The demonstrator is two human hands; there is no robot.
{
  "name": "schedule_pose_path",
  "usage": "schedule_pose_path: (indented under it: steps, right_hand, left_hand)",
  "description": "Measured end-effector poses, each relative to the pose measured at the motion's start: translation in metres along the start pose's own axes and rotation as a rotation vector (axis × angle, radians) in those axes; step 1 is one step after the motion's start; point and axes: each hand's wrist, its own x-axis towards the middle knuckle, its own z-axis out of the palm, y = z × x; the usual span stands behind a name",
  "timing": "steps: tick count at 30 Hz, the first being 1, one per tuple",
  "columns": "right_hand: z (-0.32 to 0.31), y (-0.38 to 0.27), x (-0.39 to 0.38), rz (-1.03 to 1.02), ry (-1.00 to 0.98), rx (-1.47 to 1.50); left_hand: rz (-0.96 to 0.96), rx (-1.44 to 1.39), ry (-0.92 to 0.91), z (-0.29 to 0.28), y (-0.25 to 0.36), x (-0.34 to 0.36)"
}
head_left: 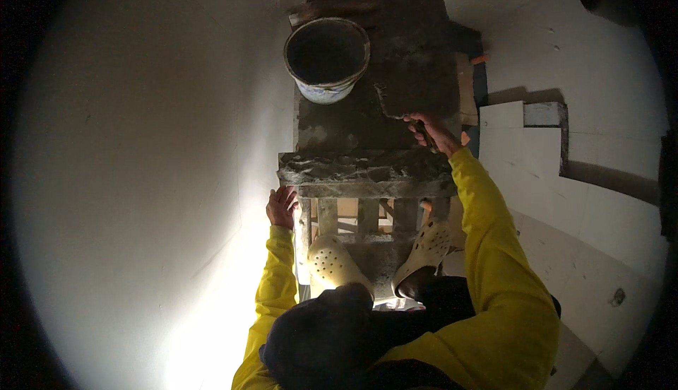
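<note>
In my right hand [436,133] is the dark handle of a trowel [385,104]. Its blade shows as a thin, mortar-smeared edge, so the full shape cannot be made out. My left hand [282,208] is at the left end of a stair tread [364,171] with rough, wet-looking mortar along it. The fingers are slightly bent, apart, at or against the tread's end. Beyond the tread, a mortar-stained white bucket [326,92] with a dark inside stands on a dark, mortar-smeared surface [339,132].
A pale wall [162,143] runs close along my left, brightly lit low down. White panels with a stepped cut [544,139] are on the right. Below the tread, wooden slats [367,215] have gaps between them. My feet, in light perforated clogs [337,263], stand near it.
</note>
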Motion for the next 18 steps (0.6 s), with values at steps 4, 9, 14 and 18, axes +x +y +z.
schedule_pose_path:
  steps: [4, 9, 14, 18]
  right_hand:
    - [-0.007, 0.012, -0.046, -0.283, -0.021, -0.226]
    - [0.042, 0.034, -0.112, -0.668, 0.291, -0.955]
    - [0.100, 0.077, -0.122, -0.991, 0.305, -1.054]
    - [0.096, 0.100, -0.117, -0.784, 0.177, -1.205]
  left_hand:
    - [0.026, 0.005, 0.006, -0.008, -0.003, 0.007]
    - [0.000, -0.086, 0.030, -0.010, -0.002, 0.019]
    - [0.004, -0.099, 0.003, -0.004, -0.002, 0.018]
    - [-0.013, -0.085, 0.002, -0.004, 0.000, 0.017]
